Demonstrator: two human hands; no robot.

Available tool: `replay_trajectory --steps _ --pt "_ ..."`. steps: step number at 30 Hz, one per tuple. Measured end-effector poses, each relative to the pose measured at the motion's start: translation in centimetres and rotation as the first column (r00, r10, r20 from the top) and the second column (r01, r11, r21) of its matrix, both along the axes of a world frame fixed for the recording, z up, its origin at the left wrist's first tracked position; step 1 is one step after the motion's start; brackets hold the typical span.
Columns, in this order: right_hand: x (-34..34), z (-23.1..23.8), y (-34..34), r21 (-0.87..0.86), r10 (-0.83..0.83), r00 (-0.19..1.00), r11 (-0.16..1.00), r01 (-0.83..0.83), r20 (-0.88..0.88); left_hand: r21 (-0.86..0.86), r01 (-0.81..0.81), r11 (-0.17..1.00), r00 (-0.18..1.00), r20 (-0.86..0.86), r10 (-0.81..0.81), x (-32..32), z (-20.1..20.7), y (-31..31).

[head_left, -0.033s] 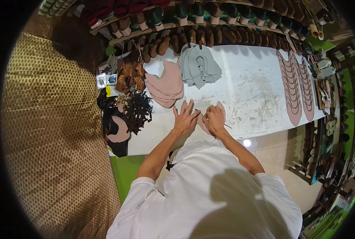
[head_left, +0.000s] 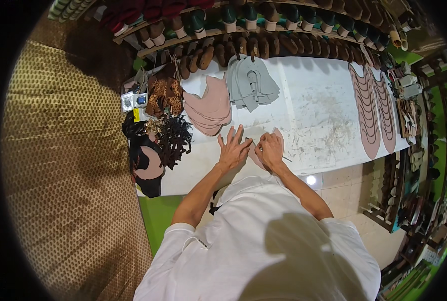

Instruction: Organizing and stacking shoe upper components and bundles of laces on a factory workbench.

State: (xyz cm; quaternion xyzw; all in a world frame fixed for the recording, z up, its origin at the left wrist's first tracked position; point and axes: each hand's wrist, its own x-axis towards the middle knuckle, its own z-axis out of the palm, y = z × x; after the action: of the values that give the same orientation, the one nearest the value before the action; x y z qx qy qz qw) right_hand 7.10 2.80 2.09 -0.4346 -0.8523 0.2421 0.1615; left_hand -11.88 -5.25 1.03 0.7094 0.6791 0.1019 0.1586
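My left hand [head_left: 232,150] lies on the white table with its fingers spread, fingertips beside a pale pink cut piece [head_left: 279,136]. Over that piece my right hand [head_left: 269,150] is closed in a pinch. A thin pen-like tool [head_left: 286,159] seems to run through its grip, one end poking out past the wrist; the rest is hidden by the fingers. Most of the pink piece is covered by the right hand. Beyond my left hand sits a stack of pink curved pieces [head_left: 208,105], and right of it a pile of grey cut pieces [head_left: 253,83].
Overlapping pink pieces lie in two rows [head_left: 368,115] at the table's right end. Dark strips [head_left: 173,138] and a black piece [head_left: 151,185] crowd the left end. Wooden shoe lasts [head_left: 263,47] line the far edge under shelves of shoes. Smudges mark the white tabletop [head_left: 318,110].
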Motion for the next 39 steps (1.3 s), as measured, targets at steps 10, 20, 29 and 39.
replay_trajectory --steps 10,20,29,39 --pt "-0.2 0.1 0.0 0.025 -0.008 1.0 1.0 0.007 0.019 0.031 -0.037 0.999 0.998 0.059 0.035 0.8 0.3 -0.6" --pt "0.7 0.2 0.2 -0.041 0.017 1.0 0.999 -0.017 -0.01 0.034 -0.012 0.999 1.0 -0.021 0.013 1.1 -0.2 -0.8" --pt "0.5 0.0 -0.2 0.031 0.013 1.0 0.999 -0.013 0.007 0.019 -0.022 1.0 1.0 -0.003 0.022 1.0 -0.1 -0.6" --pt "-0.1 -0.4 -0.5 0.032 -0.022 0.997 0.999 0.019 0.077 0.123 0.137 0.983 0.973 -0.205 -0.11 0.9 0.3 0.0"
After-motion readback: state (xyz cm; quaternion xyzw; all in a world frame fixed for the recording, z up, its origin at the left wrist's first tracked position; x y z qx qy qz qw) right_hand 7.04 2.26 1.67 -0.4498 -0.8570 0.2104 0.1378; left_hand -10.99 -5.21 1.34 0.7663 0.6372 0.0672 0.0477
